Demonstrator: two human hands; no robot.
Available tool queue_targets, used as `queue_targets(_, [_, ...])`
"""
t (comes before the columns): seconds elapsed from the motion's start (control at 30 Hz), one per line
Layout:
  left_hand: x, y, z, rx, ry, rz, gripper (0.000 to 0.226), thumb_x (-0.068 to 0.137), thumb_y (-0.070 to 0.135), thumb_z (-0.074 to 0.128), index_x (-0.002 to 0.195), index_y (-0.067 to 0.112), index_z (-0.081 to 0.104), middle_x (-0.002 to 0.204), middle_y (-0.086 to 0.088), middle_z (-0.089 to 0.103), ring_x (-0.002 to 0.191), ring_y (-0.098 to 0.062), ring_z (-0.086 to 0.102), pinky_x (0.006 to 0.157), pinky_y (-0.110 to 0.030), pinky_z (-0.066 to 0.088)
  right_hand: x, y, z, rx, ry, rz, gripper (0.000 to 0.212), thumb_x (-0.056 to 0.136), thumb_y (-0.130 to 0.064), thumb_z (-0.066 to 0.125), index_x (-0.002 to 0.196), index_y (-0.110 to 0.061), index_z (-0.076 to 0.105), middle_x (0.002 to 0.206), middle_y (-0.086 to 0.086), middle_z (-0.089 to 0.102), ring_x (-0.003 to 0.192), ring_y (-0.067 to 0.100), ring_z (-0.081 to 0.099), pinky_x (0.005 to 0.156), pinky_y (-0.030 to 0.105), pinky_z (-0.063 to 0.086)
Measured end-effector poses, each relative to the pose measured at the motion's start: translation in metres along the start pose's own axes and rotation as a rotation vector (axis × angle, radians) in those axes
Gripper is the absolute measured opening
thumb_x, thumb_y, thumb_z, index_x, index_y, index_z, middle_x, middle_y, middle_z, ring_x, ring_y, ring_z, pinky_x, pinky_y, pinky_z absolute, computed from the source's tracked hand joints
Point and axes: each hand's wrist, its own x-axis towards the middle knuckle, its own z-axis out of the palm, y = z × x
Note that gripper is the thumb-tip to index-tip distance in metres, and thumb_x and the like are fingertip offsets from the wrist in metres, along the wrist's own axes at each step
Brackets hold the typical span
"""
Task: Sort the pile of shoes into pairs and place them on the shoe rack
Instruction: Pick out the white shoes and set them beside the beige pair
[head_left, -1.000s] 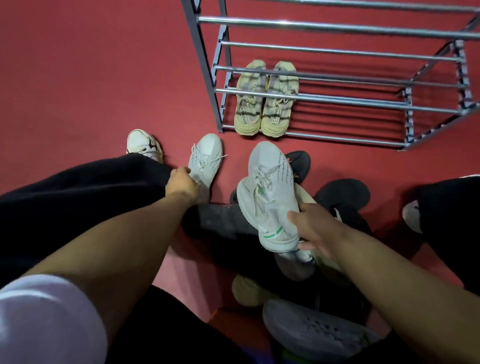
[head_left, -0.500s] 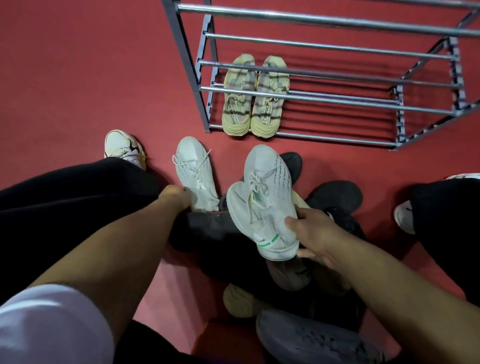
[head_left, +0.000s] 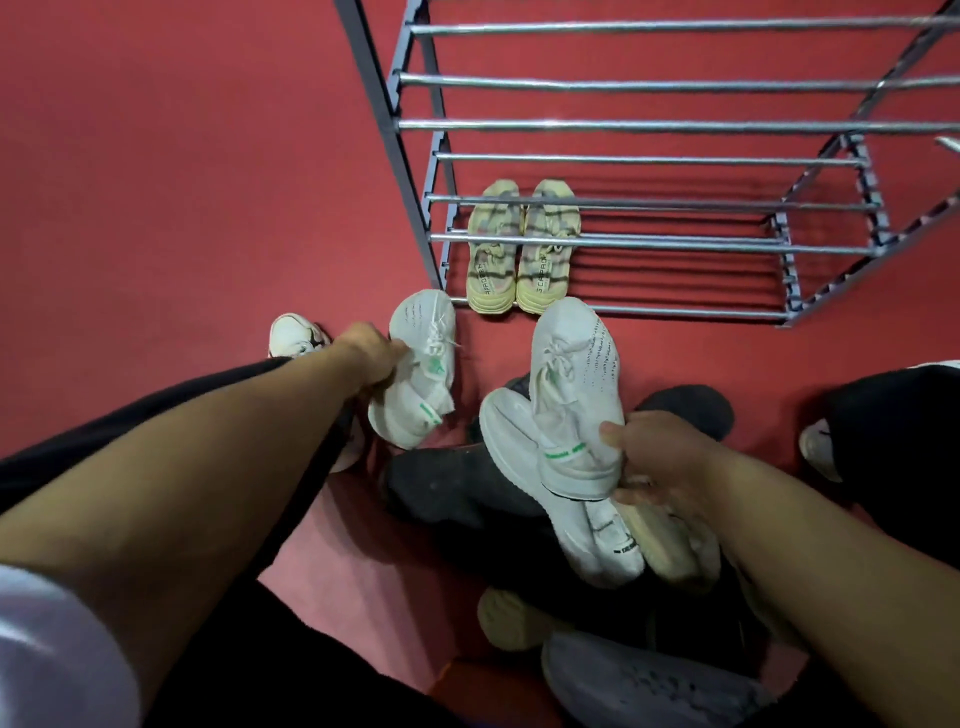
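Below me, looking down, my left hand (head_left: 370, 351) grips a white knit sneaker with green trim (head_left: 415, 366) by its collar, holding it toe-forward just in front of the metal shoe rack (head_left: 644, 126). My right hand (head_left: 655, 457) is closed around the heel of the matching white sneaker (head_left: 574, 387), lifted above the pile of shoes (head_left: 519, 493) on the red floor (head_left: 156, 182). That pile holds dark shoes, another white sneaker (head_left: 561, 499) lying on its side and a cream one beside it. On the rack's lowest tier, at its left end, a pale yellow striped pair (head_left: 521, 249) sits side by side, toes pointing away. My black trouser legs frame both sides.
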Motion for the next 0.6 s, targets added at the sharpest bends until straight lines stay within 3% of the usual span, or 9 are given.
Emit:
queue_targets(0.1, [-0.023,0.007,-0.022,-0.097,0.007,0.021,0.044,0.094,0.039,0.055,0.103,-0.003,0.066,0.089,-0.015,0.064,0.075,-0.029,0.059,0.068,-0.035,0.047,-0.005,-0.003,-0.005,-0.043,0.049,-0.038,0.016,0.097,-0.021,0.050,0.101,-0.011,0.063,0.080,0.011,0.059,0.064,0.019,0.053,0.066,0.036,0.056])
queue_targets(0.2, [-0.049,0.016,-0.031,-0.403,-0.003,0.038,0.027,0.091,0.028,0.060,0.087,0.001,0.063,0.086,-0.015,0.062,0.069,-0.028,0.058,0.059,-0.033,0.050,-0.008,-0.001,-0.012,-0.091,0.109,-0.063,0.022,0.097,-0.021,0.052,0.112,-0.007,0.061,0.081,0.014,0.056,0.059,0.021,0.050,0.045,0.026,0.051])
queue_targets(0.27, [-0.068,0.026,-0.027,-0.669,-0.135,0.035,0.017,0.089,0.013,0.059,0.096,-0.002,0.064,0.087,-0.016,0.061,0.060,-0.028,0.058,0.043,-0.027,0.049,-0.007,0.003,-0.017,-0.100,0.122,-0.060,0.023,0.097,-0.021,0.051,0.114,-0.007,0.061,0.084,0.013,0.056,0.061,0.021,0.052,0.051,0.029,0.049])
queue_targets(0.33, [-0.080,0.035,-0.013,-0.777,-0.199,0.032,0.021,0.090,0.006,0.055,0.106,-0.004,0.063,0.089,-0.016,0.063,0.059,-0.027,0.059,0.038,-0.024,0.048,-0.008,0.007,-0.021,-0.095,0.144,-0.055,0.024,0.098,-0.019,0.048,0.112,-0.005,0.062,0.086,0.014,0.056,0.062,0.021,0.050,0.052,0.030,0.048])
queue_targets(0.47, [-0.094,0.061,0.025,-0.771,-0.229,0.051,0.025,0.094,0.008,0.051,0.114,-0.003,0.060,0.079,-0.008,0.062,0.066,-0.023,0.063,0.054,-0.030,0.058,-0.006,0.014,-0.034,-0.027,0.192,-0.074,0.024,0.099,-0.017,0.045,0.111,-0.004,0.060,0.095,0.018,0.056,0.060,0.022,0.050,0.050,0.029,0.046])
queue_targets(0.6, [-0.092,0.087,0.062,-0.748,-0.238,0.034,0.015,0.097,0.009,0.045,0.090,0.006,0.058,0.081,-0.009,0.061,0.080,-0.030,0.064,0.080,-0.048,0.059,0.013,0.017,-0.052,0.024,0.287,-0.035,0.022,0.099,-0.016,0.044,0.111,-0.006,0.059,0.098,0.021,0.058,0.058,0.026,0.050,0.049,0.032,0.045])
